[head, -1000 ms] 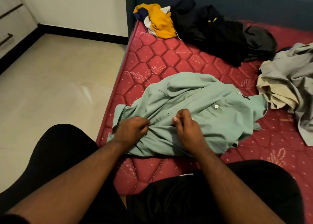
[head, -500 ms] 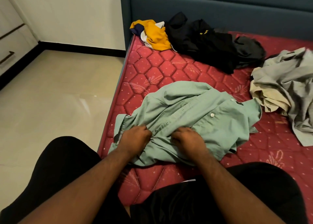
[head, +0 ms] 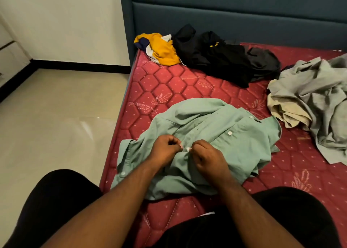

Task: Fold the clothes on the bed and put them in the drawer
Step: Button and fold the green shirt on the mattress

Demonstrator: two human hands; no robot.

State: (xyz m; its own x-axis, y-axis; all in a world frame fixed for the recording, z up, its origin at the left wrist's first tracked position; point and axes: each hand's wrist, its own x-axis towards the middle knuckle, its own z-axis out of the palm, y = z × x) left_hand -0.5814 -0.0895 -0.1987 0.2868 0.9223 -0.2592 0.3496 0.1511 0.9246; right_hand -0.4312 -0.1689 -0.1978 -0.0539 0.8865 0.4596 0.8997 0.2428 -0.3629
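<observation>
Fingers: left hand [head: 165,148], right hand [head: 204,155] curled, pinching green shirt [head: 216,135] placket; wrists close

Bare mattress [head: 169,90] between green shirt [head: 225,140] and far heaps: open passage. Far edge blocked by yellow garment [head: 163,50] and black clothes [head: 216,60] against headboard [head: 225,19]. Right side crowded by grey pile [head: 315,97]. Left of bed, open floor [head: 56,125].
</observation>
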